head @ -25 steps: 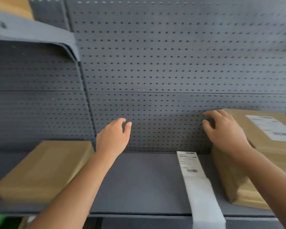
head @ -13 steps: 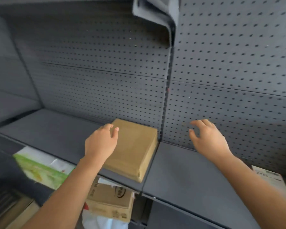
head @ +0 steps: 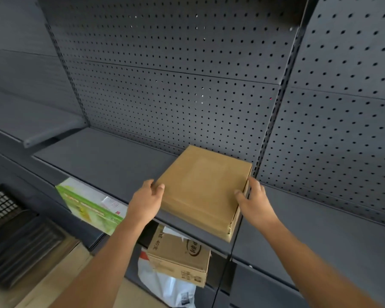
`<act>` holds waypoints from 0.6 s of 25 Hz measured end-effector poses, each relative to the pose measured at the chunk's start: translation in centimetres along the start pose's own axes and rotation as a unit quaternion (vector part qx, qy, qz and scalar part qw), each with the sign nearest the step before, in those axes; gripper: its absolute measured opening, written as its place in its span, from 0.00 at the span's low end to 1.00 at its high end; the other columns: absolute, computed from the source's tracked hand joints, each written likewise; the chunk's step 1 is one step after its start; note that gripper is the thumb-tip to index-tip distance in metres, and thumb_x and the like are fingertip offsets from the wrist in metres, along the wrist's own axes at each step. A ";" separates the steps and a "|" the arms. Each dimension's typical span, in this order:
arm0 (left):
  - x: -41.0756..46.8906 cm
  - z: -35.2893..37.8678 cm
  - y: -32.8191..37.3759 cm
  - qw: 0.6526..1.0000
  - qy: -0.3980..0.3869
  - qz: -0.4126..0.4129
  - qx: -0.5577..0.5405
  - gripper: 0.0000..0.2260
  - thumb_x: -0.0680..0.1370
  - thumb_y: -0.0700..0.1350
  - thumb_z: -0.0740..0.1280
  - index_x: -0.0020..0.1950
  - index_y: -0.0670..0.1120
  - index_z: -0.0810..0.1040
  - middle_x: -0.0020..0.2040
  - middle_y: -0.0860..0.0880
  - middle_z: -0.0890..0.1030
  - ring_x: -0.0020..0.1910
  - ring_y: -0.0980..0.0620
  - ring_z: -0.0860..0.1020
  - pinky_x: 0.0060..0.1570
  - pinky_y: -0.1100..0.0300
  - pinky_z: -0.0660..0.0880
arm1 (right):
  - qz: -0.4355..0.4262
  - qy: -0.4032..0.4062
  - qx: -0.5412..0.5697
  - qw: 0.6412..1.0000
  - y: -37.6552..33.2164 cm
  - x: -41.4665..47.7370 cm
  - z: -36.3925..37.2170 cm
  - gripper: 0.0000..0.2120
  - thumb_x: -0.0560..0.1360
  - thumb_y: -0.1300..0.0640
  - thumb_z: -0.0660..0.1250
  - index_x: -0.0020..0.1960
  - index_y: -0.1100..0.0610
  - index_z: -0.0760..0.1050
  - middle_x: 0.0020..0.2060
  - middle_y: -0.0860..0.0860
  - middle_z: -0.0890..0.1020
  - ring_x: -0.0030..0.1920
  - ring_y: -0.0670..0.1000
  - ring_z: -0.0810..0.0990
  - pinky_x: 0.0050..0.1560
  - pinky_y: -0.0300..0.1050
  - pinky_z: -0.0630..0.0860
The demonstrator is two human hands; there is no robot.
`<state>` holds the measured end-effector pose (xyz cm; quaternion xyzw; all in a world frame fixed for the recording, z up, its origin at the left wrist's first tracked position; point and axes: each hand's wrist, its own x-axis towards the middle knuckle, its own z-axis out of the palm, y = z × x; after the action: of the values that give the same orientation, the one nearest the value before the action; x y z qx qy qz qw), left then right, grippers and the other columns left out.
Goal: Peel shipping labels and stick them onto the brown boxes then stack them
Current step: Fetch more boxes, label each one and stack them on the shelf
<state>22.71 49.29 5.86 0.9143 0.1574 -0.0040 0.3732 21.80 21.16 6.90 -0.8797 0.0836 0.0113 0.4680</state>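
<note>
Left hand and right hand clasp opposite sides of an unlabelled brown box on the shelf, apparently to lift it for labelling.

A dark grey metal shelf is backed by a grey perforated pegboard panel. Below it, a green and white printed carton, a printed brown cardboard carton and a white plastic bag are seen. A black slatted crate is seen at lower left.
</note>
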 end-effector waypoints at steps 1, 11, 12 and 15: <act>0.1 0.3 -0.1 0.999 -0.013 -0.015 -0.041 0.25 0.85 0.58 0.57 0.77 0.46 0.66 0.69 0.43 0.77 0.66 0.41 0.76 0.60 0.50 0.72 | 0.031 -0.011 0.059 0.998 0.4 -0.1 0.7 0.25 0.81 0.51 0.62 0.75 0.49 0.60 0.67 0.50 0.69 0.66 0.52 0.71 0.66 0.51 0.70; -1.5 1.6 2.5 0.978 -0.003 -0.070 -0.196 0.18 0.81 0.59 0.65 0.56 0.44 0.72 0.49 0.46 0.78 0.48 0.47 0.77 0.47 0.51 0.72 | 0.141 -0.011 0.218 0.966 1.4 -0.9 -1.0 0.22 0.82 0.50 0.61 0.75 0.51 0.63 0.58 0.46 0.75 0.58 0.51 0.75 0.57 0.46 0.70; -2.3 1.8 3.3 0.978 -0.010 -0.064 -0.198 0.17 0.80 0.59 0.66 0.55 0.45 0.72 0.49 0.46 0.78 0.45 0.48 0.77 0.44 0.52 0.72 | 0.144 -0.003 0.212 0.967 1.9 -1.2 -2.0 0.23 0.82 0.49 0.61 0.75 0.51 0.64 0.59 0.46 0.76 0.58 0.51 0.76 0.57 0.47 0.71; -5.1 3.1 5.7 0.980 -0.041 -0.027 -0.194 0.15 0.80 0.59 0.67 0.52 0.48 0.72 0.48 0.49 0.77 0.44 0.51 0.76 0.41 0.55 0.70 | 0.157 0.030 0.204 0.966 3.5 -2.5 -6.0 0.22 0.81 0.48 0.61 0.74 0.48 0.66 0.61 0.46 0.78 0.60 0.52 0.78 0.63 0.53 0.74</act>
<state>19.85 41.87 8.14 0.8190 0.1643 -0.0210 0.5493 18.46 14.62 7.60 -0.7416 0.2349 0.0409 0.6271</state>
